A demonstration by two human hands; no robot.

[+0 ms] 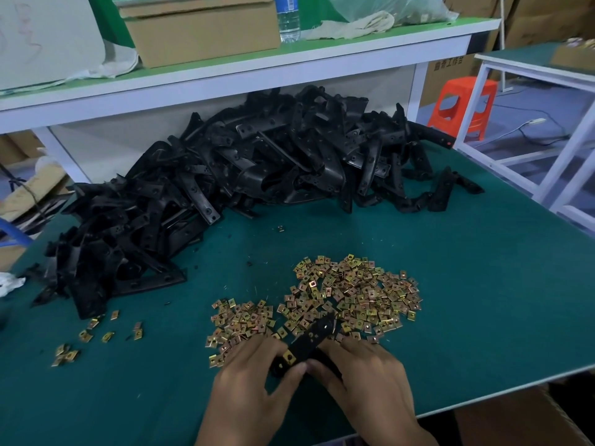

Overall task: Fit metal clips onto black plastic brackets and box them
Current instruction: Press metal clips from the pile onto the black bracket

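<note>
So on the far left of the green table (467, 284) there was a small scatter of loose clips (96, 333), well apart from the main lot. Just behind those sat the big heap of black brackets (225, 175), sprawled across the back of the table under a shelf (193, 82). Up on that shelf were a cardboard box (199, 33) and a water bottle (288, 17) just beside it.

Down front, the left hand (254, 381) had its fingers curled round the near end of one bracket (314, 338), with the thumb pressed up against the other thumb. A gold clip (289, 358) sat on that near end, right by the left fingertips. I couldn't tell if it was fully seated.

The right hand (363, 378) was gripping the same bracket from the other side, fingers wrapped over it. The bracket angled up and away from both hands, its far tip poking out over the main pile of clips (354, 294), which was spread on the table just beyond the hands.

Way off to the right, past the table edge, was an orange stool (463, 104) on the floor.
</note>
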